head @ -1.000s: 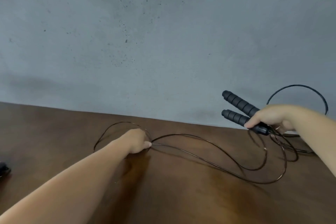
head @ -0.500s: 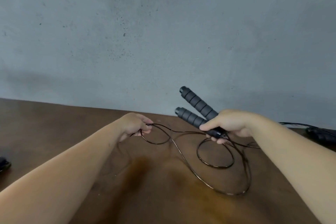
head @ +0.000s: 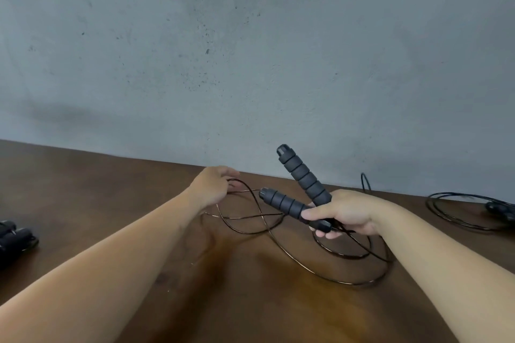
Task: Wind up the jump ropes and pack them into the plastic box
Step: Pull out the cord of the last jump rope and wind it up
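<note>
Brown wooden table (head: pixel 92 192) below both hands, grey concrete wall (head: pixel 250 50) behind. Far out beyond the right fingers, at the table's right edge of view: a second jump rope (head: pixel 459 211), black cord coiled flat, dark handles partly cut off by the frame. Well off to the outer side of the left hand, at the left edge: more black handles (head: pixel 14 234) bunched together, details too dark to make out. Nothing lying between the two hands except the cord itself.

Right hand (head: pixel 344 213): fingers curled tight around the lower ends of two black foam handles (head: pixel 302 175), ribbed, splayed in a V and pointing up and away from the fingertips toward the wall. Thin dark cord (head: pixel 278 242) running out from beneath those fingers, dropping onto the table in loose crossing loops just below and toward the left hand, one wide loop swinging nearer the body.

Left hand (head: pixel 214 188): fingers bent around a loop of the cord at its far end, just above the table; whether pinching it or only hooking it, cannot tell.
</note>
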A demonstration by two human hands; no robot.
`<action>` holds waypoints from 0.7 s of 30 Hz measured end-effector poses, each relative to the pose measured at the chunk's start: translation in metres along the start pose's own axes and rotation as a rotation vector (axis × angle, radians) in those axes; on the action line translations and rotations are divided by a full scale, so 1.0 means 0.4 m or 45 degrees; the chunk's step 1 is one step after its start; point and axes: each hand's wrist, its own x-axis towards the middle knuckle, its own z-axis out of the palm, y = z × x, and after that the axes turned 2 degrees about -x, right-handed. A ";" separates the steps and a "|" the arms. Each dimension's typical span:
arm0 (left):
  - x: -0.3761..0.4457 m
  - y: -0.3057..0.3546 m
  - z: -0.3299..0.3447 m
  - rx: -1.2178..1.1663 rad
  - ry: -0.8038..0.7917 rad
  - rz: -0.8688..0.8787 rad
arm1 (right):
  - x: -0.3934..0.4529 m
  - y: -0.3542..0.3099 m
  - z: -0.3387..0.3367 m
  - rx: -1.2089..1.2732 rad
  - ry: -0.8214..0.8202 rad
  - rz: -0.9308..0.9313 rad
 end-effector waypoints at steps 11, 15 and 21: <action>0.031 0.081 -0.051 -0.153 0.397 0.152 | -0.029 0.085 -0.088 0.190 0.348 0.245; 0.024 0.089 -0.069 0.516 0.248 0.181 | -0.040 0.127 -0.123 0.358 0.540 0.275; 0.030 0.088 -0.076 0.178 0.346 0.129 | -0.044 0.198 -0.162 0.317 0.790 0.363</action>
